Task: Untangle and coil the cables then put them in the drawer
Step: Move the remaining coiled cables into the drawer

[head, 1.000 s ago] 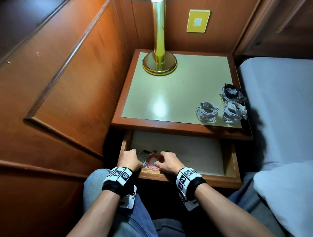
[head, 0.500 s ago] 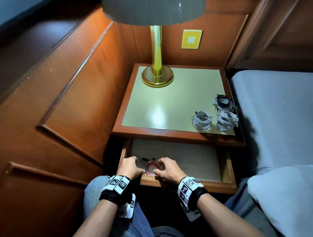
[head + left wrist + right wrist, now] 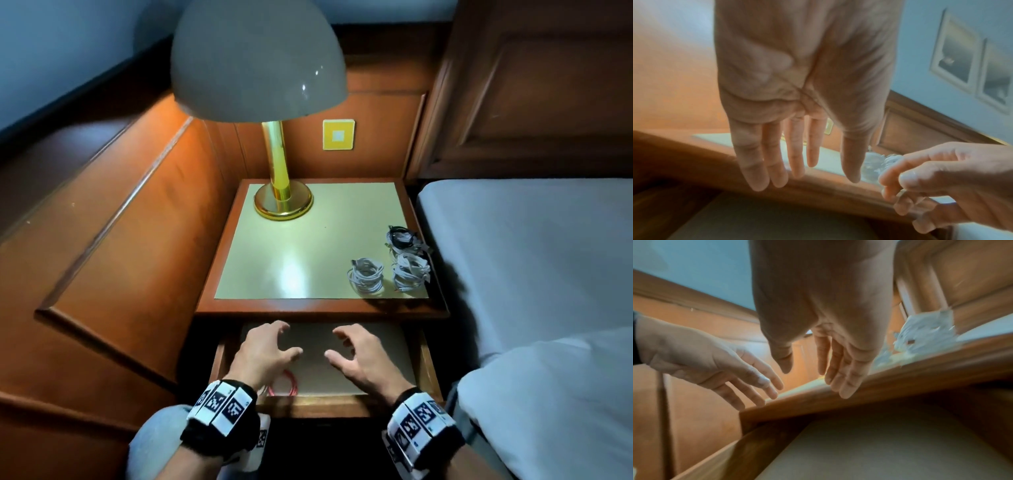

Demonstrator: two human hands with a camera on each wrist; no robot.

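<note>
A red coiled cable (image 3: 283,383) lies in the front left corner of the open drawer (image 3: 308,406), partly hidden under my left wrist. My left hand (image 3: 291,339) hovers above the drawer with fingers spread and holds nothing; its fingers (image 3: 774,162) point at the nightstand edge. Beside it, my right hand (image 3: 334,342) is also loosely spread and empty, its fingers (image 3: 844,376) relaxed. Two white cable coils (image 3: 365,279) (image 3: 410,275) and a black-and-grey coil (image 3: 402,238) sit at the right of the nightstand top (image 3: 291,246).
A brass lamp (image 3: 282,202) with a grey dome shade stands at the back left of the nightstand. Wood panelling closes the left side and a bed (image 3: 531,257) with a pillow (image 3: 555,404) lies on the right. The drawer floor (image 3: 370,373) shows bare lining on the right.
Both hands have let go of the red cable and risen out of the drawer's front left corner, fingers now spread. The head view has pulled back and tilted up.
</note>
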